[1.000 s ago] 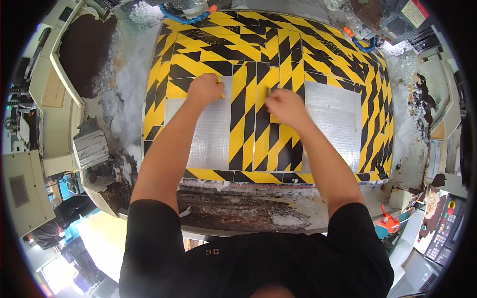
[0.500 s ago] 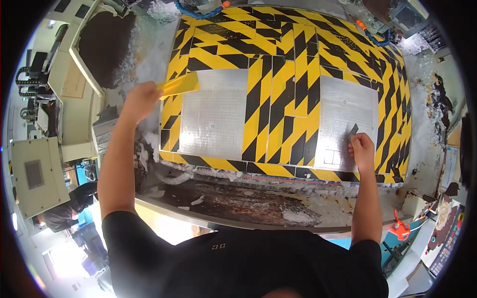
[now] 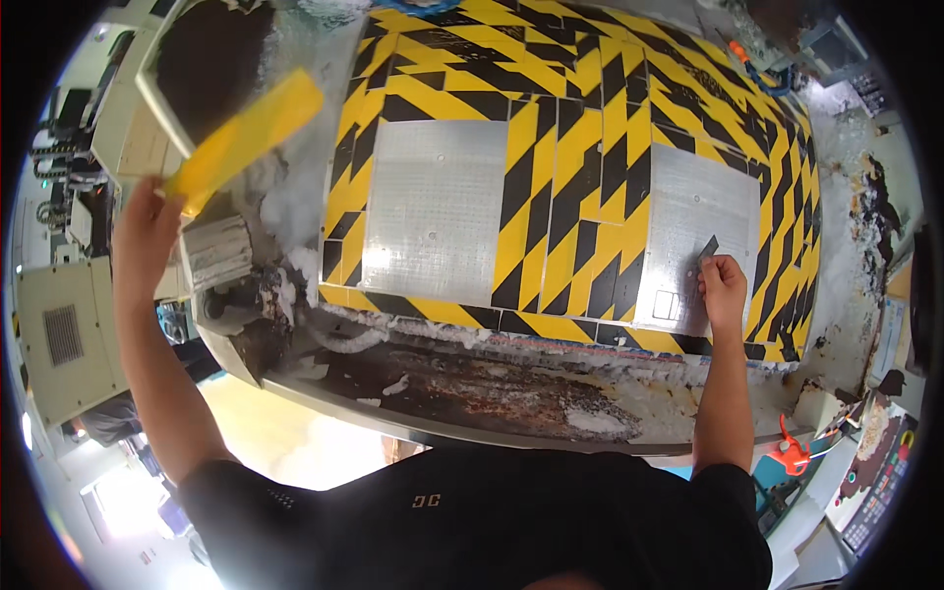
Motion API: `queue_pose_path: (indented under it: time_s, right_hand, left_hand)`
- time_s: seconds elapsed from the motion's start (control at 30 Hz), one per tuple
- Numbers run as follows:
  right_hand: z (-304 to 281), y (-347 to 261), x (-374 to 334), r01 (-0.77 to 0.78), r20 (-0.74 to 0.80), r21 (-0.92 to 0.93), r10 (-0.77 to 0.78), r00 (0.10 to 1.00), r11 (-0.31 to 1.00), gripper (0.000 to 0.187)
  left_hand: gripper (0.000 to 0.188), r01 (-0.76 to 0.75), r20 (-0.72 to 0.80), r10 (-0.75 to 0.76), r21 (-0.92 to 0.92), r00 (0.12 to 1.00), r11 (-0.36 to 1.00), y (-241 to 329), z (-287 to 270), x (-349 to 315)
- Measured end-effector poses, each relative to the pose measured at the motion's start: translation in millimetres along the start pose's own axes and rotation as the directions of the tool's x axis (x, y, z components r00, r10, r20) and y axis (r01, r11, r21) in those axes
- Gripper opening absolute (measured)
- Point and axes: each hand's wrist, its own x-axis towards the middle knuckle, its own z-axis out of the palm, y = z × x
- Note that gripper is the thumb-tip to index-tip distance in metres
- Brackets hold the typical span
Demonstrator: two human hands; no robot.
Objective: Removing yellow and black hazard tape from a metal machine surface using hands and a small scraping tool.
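Note:
A flat translucent yellow strip [image 3: 254,133] is gripped at its lower end by my left hand [image 3: 147,231], fingers closed round it. The strip is tilted up to the right, held off to the left of the striped surface. My right hand [image 3: 723,287] pinches a small dark flat blade-like piece [image 3: 710,248], tip upward, over the right grey metal plate [image 3: 678,221]. Whether the piece touches the plate I cannot tell. The left grey metal plate [image 3: 433,216] lies bare between the hands. Yellow and black striped tape [image 3: 570,216] surrounds both plates.
Whitish residue and a rusty brown trough [image 3: 472,388] run along the near side. A metal edge [image 3: 393,425] lies in front of my body. At right are a red spray-gun-like tool [image 3: 790,449] and a control panel [image 3: 885,482]. An orange-tipped blue hose [image 3: 752,64] stands at the back right.
My left hand has moved left and down, carrying the yellow strip away from the left plate. My right hand stays over the right plate, still pinching the dark piece. The view has shifted slightly.

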Motion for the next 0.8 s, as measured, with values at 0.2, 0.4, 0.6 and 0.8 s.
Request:
queue_pose_path:
  time_s: [0.2, 0.4, 0.6, 0.8]
  right_hand:
    - [4, 10, 6, 0.058, -0.023, -0.039, -0.059, 0.998, 0.998, 0.018]
    - [27, 15, 7, 0.208, -0.041, -0.138, -0.216, 0.976, 0.968, 0.018]
    - [16, 15, 2, 0.207, -0.118, -0.321, -0.256, 0.959, 0.924, 0.022]
    - [20, 21, 8, 0.200, -0.075, -0.381, -0.246, 0.966, 0.903, 0.024]
  left_hand:
    - [0.017, -0.005, -0.172, -0.003, -0.047, 0.985, 0.999, -94, 83, 54]
    - [0.028, 0.130, -0.135, -0.168, -0.250, 0.977, 0.959, -144, 95, 97]
    - [0.055, -0.060, -0.012, 0.064, 0.184, 0.998, 0.981, -74, 127, 79]
    - [0.058, -0.050, 0.067, 0.025, 0.407, 0.997, 0.912, -50, 89, 41]
